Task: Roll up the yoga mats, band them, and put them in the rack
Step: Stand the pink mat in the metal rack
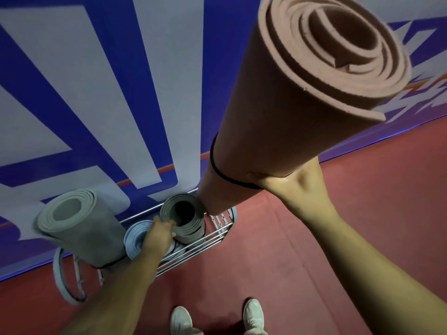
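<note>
At the wall's foot: a wire rack (217, 234) stands on the red floor (278, 250), against a blue-and-white wall (72, 93).
Pink mat (278, 117): rolled and tilted, its open top end close to the camera at upper right, its lower end just above the rack's right end and close to the dark mat's rim.
Band (226, 178): black, round the pink mat's lower part, just beside the thumb.
Right hand (285, 184): grips the pink mat from below near the band, thumb wrapped onto the roll, arm stretched out.
Left hand (159, 232): reaches down into the rack; its fingers curl over the near rim of the dark mat, though blur hides how firmly.
Dark mat (191, 235): a grey roll standing on end in the rack, right of middle.
Blue mat (134, 238): a pale roll in the rack, partly under the left hand.
Grey mat (84, 233): a lighter roll at the rack's left, leaning leftward, a dark band round its lower part.
Shoes (181, 320): a white pair on the floor at the bottom edge.
</note>
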### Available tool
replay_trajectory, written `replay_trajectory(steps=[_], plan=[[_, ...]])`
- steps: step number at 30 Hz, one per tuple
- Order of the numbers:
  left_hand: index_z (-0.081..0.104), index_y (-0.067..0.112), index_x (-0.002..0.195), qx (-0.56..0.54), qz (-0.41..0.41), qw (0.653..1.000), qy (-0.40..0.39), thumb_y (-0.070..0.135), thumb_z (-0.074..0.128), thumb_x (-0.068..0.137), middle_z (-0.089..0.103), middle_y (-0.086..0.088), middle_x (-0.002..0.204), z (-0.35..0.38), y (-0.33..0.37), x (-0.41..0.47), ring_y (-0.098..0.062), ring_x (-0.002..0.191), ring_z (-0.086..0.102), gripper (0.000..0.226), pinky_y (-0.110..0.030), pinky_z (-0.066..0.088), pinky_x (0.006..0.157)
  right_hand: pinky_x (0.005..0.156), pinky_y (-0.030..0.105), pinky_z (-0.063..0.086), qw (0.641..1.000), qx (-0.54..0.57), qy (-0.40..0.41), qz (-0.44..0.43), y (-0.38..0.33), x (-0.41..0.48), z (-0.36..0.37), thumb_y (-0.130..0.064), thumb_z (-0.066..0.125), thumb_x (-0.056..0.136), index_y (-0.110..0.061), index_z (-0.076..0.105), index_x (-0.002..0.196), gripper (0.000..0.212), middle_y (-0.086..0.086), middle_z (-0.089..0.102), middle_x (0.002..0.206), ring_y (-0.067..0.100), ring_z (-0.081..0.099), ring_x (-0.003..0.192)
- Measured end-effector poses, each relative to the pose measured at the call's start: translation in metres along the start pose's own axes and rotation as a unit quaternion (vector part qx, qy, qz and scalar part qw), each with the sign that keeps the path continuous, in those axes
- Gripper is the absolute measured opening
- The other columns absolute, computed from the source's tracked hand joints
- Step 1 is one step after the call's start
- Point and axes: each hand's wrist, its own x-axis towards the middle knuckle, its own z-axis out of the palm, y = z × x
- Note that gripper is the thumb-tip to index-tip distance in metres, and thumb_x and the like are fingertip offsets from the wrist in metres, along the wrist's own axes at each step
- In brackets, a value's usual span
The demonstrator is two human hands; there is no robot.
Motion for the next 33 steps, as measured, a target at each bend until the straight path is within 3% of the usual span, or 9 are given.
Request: replay_trajectory(steps=[1, 3, 5, 9, 16, 21, 26, 29, 33], plan=[[0.060, 0.024, 0.129, -0.004, 0.001, 1.000, -0.002, 0.009, 0.060, 0.092, 0.044, -0.012, 0.120, -0.001, 0.001, -0.002, -0.023, 0.085, 0.060, 0.040, -0.030, 0.051, 0.085, 0.099, 0.030, 0.051, 0.998, 0.019, 0.060, 0.023, -0.040, -0.005, -0.024, -0.050, 0.089, 0.062, -0.017, 0.050, 0.135, 0.089, -0.015, 0.061, 0.132, 0.007, 0.059, 0.122], [0.059, 0.024, 0.131, -0.007, -0.001, 1.000, -0.001, 0.007, 0.058, 0.094, 0.044, -0.011, 0.121, -0.005, 0.001, -0.006, -0.020, 0.081, 0.058, 0.041, -0.028, 0.050, 0.085, 0.099, 0.040, 0.051, 0.994, 0.055, 0.093, 0.007, -0.038, -0.003, -0.015, -0.044, 0.094, 0.060, -0.010, 0.046, 0.138, 0.098, -0.006, 0.062, 0.133, 0.011, 0.059, 0.123], [0.058, 0.024, 0.133, -0.017, 0.001, 1.000, -0.006, 0.005, 0.054, 0.095, 0.043, -0.009, 0.123, -0.004, 0.000, -0.009, -0.016, 0.081, 0.056, 0.043, -0.027, 0.050, 0.088, 0.100, 0.041, 0.050, 0.994, 0.037, 0.102, 0.011, -0.044, -0.004, -0.013, -0.040, 0.094, 0.061, -0.011, 0.046, 0.137, 0.094, -0.002, 0.061, 0.133, 0.012, 0.059, 0.123], [0.061, 0.021, 0.130, -0.057, -0.006, 0.998, 0.002, 0.009, 0.054, 0.094, 0.044, -0.010, 0.123, -0.005, -0.003, -0.012, -0.022, 0.097, 0.061, 0.038, -0.032, 0.050, 0.091, 0.099, 0.044, 0.051, 0.986, 0.053, 0.151, 0.037, -0.032, 0.006, -0.006, -0.037, 0.094, 0.061, -0.012, 0.046, 0.135, 0.092, -0.001, 0.063, 0.130, 0.012, 0.062, 0.119], [0.063, 0.024, 0.128, -0.049, -0.006, 0.999, 0.022, 0.018, 0.059, 0.095, 0.046, -0.012, 0.119, -0.004, 0.005, -0.026, -0.020, 0.090, 0.062, 0.034, -0.031, 0.053, 0.088, 0.085, 0.021, 0.049, 0.988, 0.041, 0.131, 0.077, -0.048, 0.008, 0.024, -0.045, 0.093, 0.057, -0.031, 0.037, 0.131, 0.094, -0.017, 0.058, 0.122, -0.001, 0.058, 0.110], [0.064, 0.025, 0.128, -0.059, -0.025, 0.997, 0.034, 0.019, 0.061, 0.095, 0.047, -0.012, 0.114, -0.004, 0.009, -0.037, -0.021, 0.081, 0.062, 0.034, -0.030, 0.051, 0.086, 0.082, 0.017, 0.048, 0.980, 0.050, 0.168, 0.098, -0.050, 0.016, 0.026, -0.043, 0.092, 0.059, -0.028, 0.041, 0.129, 0.088, -0.027, 0.059, 0.111, -0.003, 0.059, 0.105], [0.064, 0.020, 0.129, -0.086, -0.029, 0.994, 0.060, 0.021, 0.062, 0.094, 0.047, -0.018, 0.115, -0.015, 0.013, -0.036, -0.031, 0.091, 0.060, 0.035, -0.040, 0.052, 0.088, 0.080, 0.015, 0.047, 0.963, 0.076, 0.235, 0.103, -0.047, 0.026, 0.015, -0.039, 0.092, 0.061, -0.033, 0.041, 0.115, 0.075, -0.033, 0.060, 0.101, -0.007, 0.061, 0.099], [0.063, 0.017, 0.130, -0.088, -0.039, 0.993, 0.062, 0.026, 0.062, 0.095, 0.047, -0.022, 0.119, -0.018, 0.011, -0.032, -0.034, 0.096, 0.058, 0.036, -0.043, 0.050, 0.090, 0.086, 0.019, 0.049, 0.945, 0.104, 0.285, 0.119, -0.038, 0.028, 0.016, -0.037, 0.092, 0.063, -0.035, 0.039, 0.111, 0.071, -0.022, 0.062, 0.107, -0.007, 0.062, 0.098], [0.063, 0.019, 0.130, -0.089, -0.054, 0.993, 0.054, 0.029, 0.063, 0.094, 0.046, -0.022, 0.121, -0.020, 0.014, -0.032, -0.035, 0.097, 0.056, 0.038, -0.040, 0.049, 0.089, 0.100, 0.032, 0.051, 0.940, 0.114, 0.293, 0.133, -0.011, 0.014, 0.019, -0.031, 0.092, 0.067, -0.020, 0.041, 0.127, 0.079, -0.008, 0.065, 0.121, 0.003, 0.064, 0.109]])
